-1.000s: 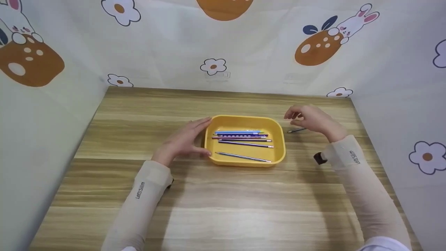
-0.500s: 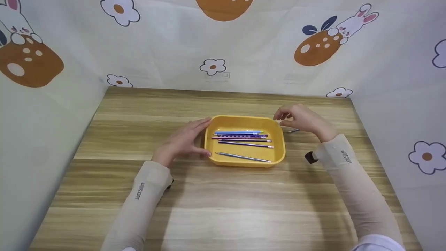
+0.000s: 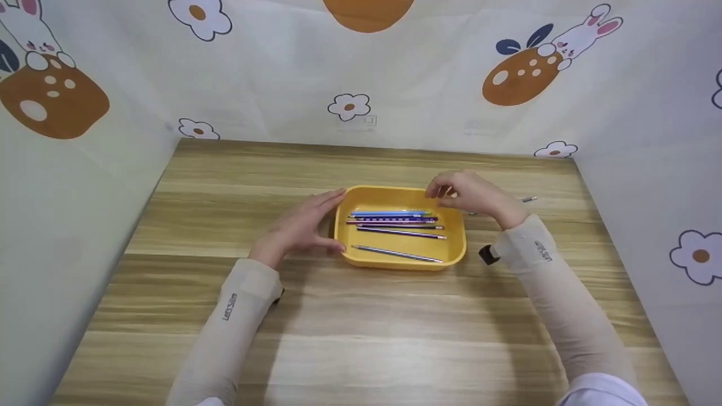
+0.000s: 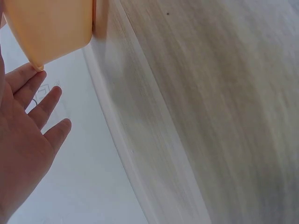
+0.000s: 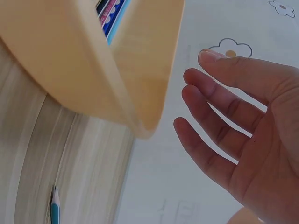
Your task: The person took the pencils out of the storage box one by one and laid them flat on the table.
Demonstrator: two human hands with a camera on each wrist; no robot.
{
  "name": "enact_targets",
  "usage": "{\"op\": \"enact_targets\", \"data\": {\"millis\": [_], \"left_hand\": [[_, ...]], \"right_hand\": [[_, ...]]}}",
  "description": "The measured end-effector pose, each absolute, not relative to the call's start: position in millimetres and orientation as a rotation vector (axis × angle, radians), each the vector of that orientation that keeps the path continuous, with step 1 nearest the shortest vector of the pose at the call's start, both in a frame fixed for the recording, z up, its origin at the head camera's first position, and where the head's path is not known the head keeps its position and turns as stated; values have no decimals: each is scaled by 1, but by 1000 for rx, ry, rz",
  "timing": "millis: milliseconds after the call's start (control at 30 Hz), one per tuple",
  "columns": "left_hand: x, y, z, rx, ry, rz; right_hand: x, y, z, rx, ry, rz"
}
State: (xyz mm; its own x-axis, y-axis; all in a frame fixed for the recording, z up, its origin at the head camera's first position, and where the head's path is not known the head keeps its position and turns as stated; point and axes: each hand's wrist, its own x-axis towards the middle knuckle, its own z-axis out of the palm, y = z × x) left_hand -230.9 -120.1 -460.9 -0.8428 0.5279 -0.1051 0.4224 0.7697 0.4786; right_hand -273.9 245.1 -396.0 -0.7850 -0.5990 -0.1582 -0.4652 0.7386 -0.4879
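Note:
A yellow plastic box [image 3: 403, 263] stands on the table with several pencils [image 3: 400, 233] lying in it, mostly side by side. One silver-blue pencil [image 3: 396, 254] lies apart near the front wall. My left hand [image 3: 296, 228] rests at the box's left end, thumb at the front corner and straight fingers along the rim toward the back. My right hand [image 3: 471, 194] hovers at the back right corner. In the right wrist view its loosely bent fingers [image 5: 208, 156] hold nothing. On the table under the right hand lies a teal pencil [image 5: 55, 210], its middle hidden in the head view.
The wooden table [image 3: 361, 338] is bounded by a patterned cloth wall [image 3: 271, 73] at the back and by more cloth on both sides. The loose pencil's eraser end [image 3: 530, 199] shows right of the right wrist.
My right hand has moved left, from beside the box to over its back right corner, uncovering the eraser end of the table pencil. The left hand and the box have stayed put.

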Motion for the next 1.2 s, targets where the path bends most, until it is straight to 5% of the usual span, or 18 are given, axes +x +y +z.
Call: {"op": "enact_targets", "data": {"millis": [1200], "left_hand": [[-234, -121, -462, 849, 2744, 641]], "right_hand": [[-284, 171, -411, -928, 2362, -497]]}}
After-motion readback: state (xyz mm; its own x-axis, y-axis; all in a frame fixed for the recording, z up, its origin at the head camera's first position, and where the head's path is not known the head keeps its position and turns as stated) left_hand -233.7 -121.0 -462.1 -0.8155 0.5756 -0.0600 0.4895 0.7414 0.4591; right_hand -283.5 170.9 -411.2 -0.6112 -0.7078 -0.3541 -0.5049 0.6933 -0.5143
